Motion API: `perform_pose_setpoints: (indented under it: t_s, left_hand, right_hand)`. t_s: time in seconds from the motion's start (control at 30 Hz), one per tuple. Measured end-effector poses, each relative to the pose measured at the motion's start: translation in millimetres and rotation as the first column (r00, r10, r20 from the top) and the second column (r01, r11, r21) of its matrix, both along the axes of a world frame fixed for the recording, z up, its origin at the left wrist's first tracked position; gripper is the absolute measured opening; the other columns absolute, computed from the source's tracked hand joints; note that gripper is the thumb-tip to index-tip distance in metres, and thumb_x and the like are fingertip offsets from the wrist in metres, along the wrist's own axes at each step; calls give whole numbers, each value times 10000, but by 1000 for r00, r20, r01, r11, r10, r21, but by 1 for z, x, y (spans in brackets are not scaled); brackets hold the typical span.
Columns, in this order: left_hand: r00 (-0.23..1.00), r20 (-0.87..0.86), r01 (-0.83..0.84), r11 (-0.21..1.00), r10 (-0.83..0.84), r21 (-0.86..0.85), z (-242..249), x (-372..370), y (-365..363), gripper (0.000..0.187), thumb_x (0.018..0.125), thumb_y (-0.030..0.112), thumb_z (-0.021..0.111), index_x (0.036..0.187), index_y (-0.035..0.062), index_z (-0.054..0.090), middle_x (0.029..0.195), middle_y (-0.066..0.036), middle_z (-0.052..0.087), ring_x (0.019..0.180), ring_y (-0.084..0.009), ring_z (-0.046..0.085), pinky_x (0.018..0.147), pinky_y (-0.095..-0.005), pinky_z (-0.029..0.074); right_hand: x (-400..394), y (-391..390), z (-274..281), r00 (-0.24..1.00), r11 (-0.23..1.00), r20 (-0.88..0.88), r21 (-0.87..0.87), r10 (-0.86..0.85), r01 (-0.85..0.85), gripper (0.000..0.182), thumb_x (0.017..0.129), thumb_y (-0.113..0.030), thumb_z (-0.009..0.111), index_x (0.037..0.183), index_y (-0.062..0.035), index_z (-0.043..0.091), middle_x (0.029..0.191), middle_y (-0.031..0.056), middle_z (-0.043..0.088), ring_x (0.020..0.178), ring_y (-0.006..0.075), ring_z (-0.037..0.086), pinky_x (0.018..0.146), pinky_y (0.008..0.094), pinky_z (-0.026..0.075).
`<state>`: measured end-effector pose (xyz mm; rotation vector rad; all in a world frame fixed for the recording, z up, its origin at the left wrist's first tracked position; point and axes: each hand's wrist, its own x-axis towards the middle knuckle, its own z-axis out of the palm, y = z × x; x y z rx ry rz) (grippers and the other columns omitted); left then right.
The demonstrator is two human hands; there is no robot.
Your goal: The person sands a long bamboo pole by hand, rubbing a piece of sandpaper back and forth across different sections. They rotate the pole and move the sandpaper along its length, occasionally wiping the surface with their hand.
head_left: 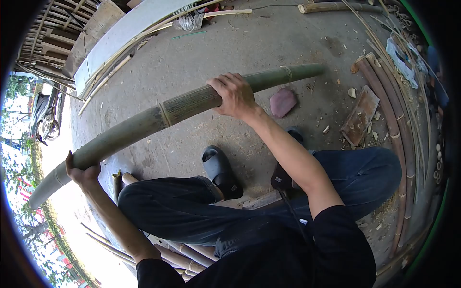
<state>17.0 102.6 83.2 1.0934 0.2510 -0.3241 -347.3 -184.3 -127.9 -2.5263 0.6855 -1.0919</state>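
Observation:
A long, thick green bamboo pole (129, 130) stretches across the view in front of my knees, its left end nearer and lower in the picture, its right end farther off. My left hand (84, 174) grips it from below near the left end, thumb up along the side. Over the top of the pole, right of its middle joint, my right hand (234, 96) is wrapped with the fingers on the far side. Below the pole's right part lies a flat reddish stone (283, 102) on the concrete floor.
A worn wooden block (360, 115) lies at the right among wood chips. Long brown bamboo poles (394, 126) run beside it. More bamboo (180, 258) lies under and behind my legs. Thin strips (161, 26) and a pale board (113, 41) are at the upper left. A motorbike (45, 115) stands outside.

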Motion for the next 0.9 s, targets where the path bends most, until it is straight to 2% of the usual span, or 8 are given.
perform_pose_setpoints:
  t_s: [0.17,0.23,0.43,0.5,0.6,0.63,0.7,0.9]
  left_hand:
    - [999,22,31,998,-30,-49,-1,7,6,327,730,277,803,979,116,667,1009,-75,670,1023,-298,618,1043,-512,451]
    - [999,16,47,999,-47,-16,1,1,4,283,745,265,786,953,108,674,962,-68,685,986,-284,632,1031,-507,458]
    - [998,21,68,995,-67,-70,1,0,3,294,751,257,777,972,96,669,972,-76,688,985,-288,638,1025,-513,457]
    - [997,26,73,995,-71,-75,0,2,5,296,752,258,776,976,96,669,972,-78,688,986,-289,639,1022,-512,458]
    - [996,35,88,993,-85,-76,3,0,4,296,755,259,773,978,95,669,972,-79,687,985,-289,639,1017,-509,459]
    - [995,38,100,992,-97,-73,3,-1,4,292,756,260,772,975,96,668,971,-78,687,983,-288,639,1016,-507,460]
    - [995,46,88,994,-85,-64,2,0,3,293,757,264,772,975,98,668,972,-78,687,983,-288,638,1016,-509,460]
    - [997,40,64,997,-62,-46,3,-2,-1,299,756,280,774,975,105,669,971,-75,689,986,-290,638,1020,-515,461]
  right_hand:
    - [-30,-20,-15,998,998,10,-25,-65,65,668,552,-174,889,1154,-113,606,1042,91,692,1010,297,658,928,432,502]
    - [-38,-26,-23,997,996,2,-29,-83,83,676,547,-177,900,1154,-123,606,1046,88,691,1019,295,657,930,438,502]
    - [-56,-33,-44,985,984,58,-64,-162,165,745,582,-200,909,1253,-137,594,1100,81,683,1062,285,642,985,443,478]
    - [-58,-31,-53,972,974,121,-82,-202,212,758,645,-223,877,1337,-149,577,1228,83,640,1171,282,597,1061,478,425]
    - [-58,-17,-56,959,965,139,-55,-248,258,727,710,-249,822,1385,-169,566,1343,88,574,1269,295,534,1117,523,362]
    - [-57,-14,-56,959,965,139,-55,-248,257,727,710,-249,822,1385,-169,566,1343,88,574,1269,295,534,1117,523,362]
    - [-55,-7,-57,959,969,198,-95,-205,227,659,772,-283,742,1400,-189,567,1374,97,543,1289,320,511,1128,553,335]
    - [-49,-2,-56,956,976,243,-95,-166,193,609,806,-327,673,1392,-197,573,1374,112,536,1305,335,492,1122,553,333]
